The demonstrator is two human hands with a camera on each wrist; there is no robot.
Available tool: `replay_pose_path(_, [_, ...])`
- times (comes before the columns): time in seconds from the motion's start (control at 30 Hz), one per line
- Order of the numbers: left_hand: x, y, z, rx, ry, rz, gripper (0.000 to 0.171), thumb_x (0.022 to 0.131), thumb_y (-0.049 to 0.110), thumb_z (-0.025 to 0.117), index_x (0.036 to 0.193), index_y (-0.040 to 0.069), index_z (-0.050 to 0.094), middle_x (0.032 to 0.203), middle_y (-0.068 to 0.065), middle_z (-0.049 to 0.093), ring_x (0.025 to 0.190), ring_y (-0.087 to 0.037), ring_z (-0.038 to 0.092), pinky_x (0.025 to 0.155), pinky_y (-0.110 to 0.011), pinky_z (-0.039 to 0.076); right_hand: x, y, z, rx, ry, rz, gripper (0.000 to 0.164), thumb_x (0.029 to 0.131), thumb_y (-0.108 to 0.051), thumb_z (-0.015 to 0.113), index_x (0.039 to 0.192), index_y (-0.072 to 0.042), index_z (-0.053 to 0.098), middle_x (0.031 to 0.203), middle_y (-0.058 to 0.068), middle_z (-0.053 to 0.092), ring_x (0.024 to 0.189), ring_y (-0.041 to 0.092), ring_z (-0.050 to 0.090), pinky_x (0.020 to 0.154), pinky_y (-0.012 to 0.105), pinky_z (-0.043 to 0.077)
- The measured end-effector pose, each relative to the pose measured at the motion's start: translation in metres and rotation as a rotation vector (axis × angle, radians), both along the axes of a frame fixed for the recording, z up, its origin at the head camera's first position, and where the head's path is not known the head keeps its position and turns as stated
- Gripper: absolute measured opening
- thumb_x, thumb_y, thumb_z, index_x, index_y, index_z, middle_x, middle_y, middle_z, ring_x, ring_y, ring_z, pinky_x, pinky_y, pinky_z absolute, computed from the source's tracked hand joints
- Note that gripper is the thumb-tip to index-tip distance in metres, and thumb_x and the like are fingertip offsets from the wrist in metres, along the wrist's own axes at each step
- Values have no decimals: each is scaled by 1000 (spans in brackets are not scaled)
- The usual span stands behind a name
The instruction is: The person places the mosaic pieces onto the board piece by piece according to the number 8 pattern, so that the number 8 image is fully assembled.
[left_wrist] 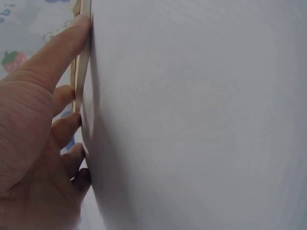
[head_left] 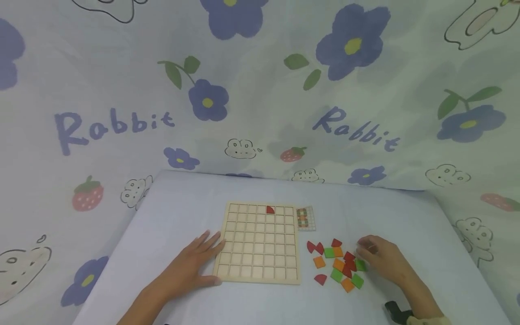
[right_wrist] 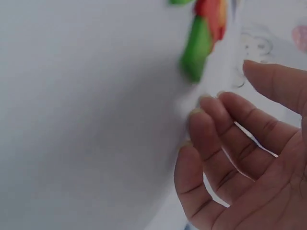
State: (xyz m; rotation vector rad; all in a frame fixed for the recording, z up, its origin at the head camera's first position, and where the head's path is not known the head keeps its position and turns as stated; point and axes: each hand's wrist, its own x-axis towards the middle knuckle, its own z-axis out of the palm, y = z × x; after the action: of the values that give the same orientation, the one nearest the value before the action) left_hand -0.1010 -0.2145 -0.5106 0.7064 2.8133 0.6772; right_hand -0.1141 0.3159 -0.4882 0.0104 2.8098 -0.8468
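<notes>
Board (head_left: 257, 248) Beside Loose Pieces (head_left: 339, 264)

It lies flat on the table (head_left: 195, 198), one red piece (head_left: 270, 210) in its far row. Left hand (head_left: 187, 268) touches its left edge, fingers spread. Right hand (head_left: 382, 259), beside the loose pieces (red, orange, green), has fingers loosely bent, thumb apart. A card (head_left: 306, 219) sits by the board's far right corner.

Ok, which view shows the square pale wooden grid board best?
The head view: the board shows nearly whole, cells facing up, with the left hand touching its side. The left wrist view catches only a thin strip of the board's edge; the right wrist view shows none of it.
</notes>
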Motion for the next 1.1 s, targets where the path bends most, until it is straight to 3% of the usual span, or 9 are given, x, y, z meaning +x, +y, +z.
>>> replay_pose_path(0.23, [2, -1, 3, 8, -31, 28, 96, 81, 61, 80, 160, 18, 46, 171, -1, 29, 158, -38, 19, 123, -63, 24, 3, -1, -8, -19, -23, -27, 38, 96, -27, 77, 126, -4, 68, 116, 6, 71, 102, 24, 66, 88, 47, 61])
replay_pose_path(0.6, [2, 0, -1, 10, -43, 33, 97, 80, 60, 81, 161, 21, 43, 171, 3, 26, 159, -34, 16, 124, -61, 22, 0, -28, -14, 46, 49, 63, 38, 90, -35, 84, 121, -14, 74, 115, -1, 69, 109, 24, 61, 100, 56, 55])
replay_pose_path(0.8, [2, 1, 1, 34, -27, 26, 96, 81, 61, 80, 160, 20, 45, 171, 1, 28, 158, -37, 18, 123, -64, 23, -2, -32, -15, 86, 49, 92, 27, 90, -23, 85, 115, -18, 75, 110, -2, 65, 108, 23, 59, 101, 54, 56])
replay_pose_path(1.1, [3, 0, 2, 46, -21, 16, 95, 81, 58, 81, 160, 18, 46, 170, -2, 30, 157, -39, 19, 122, -66, 24, -9, -34, -13, 58, -33, 101, 28, 91, -24, 83, 115, -14, 73, 106, -3, 62, 97, 18, 58, 96, 48, 59])
